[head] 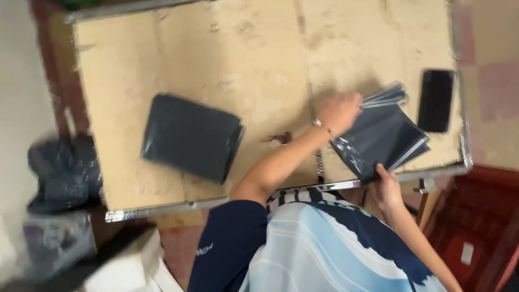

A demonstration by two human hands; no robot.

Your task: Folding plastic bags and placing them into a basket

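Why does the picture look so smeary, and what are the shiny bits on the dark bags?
In the head view, motion blur softens everything, most of all the left hand and the floor clutter at the left; pale glare streaks run along the bag stack and the table rim, while the right hand looks slightly sharper.

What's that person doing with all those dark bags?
A person is leaning over a cardboard-covered table, handling a stack of dark grey plastic bags near its right edge. The left hand is at the top of the stack, pulling up a few bags, while the right hand grips the stack's lower corner. Another flat pile of the same bags lies further left on the table, and a black phone rests beside the stack.
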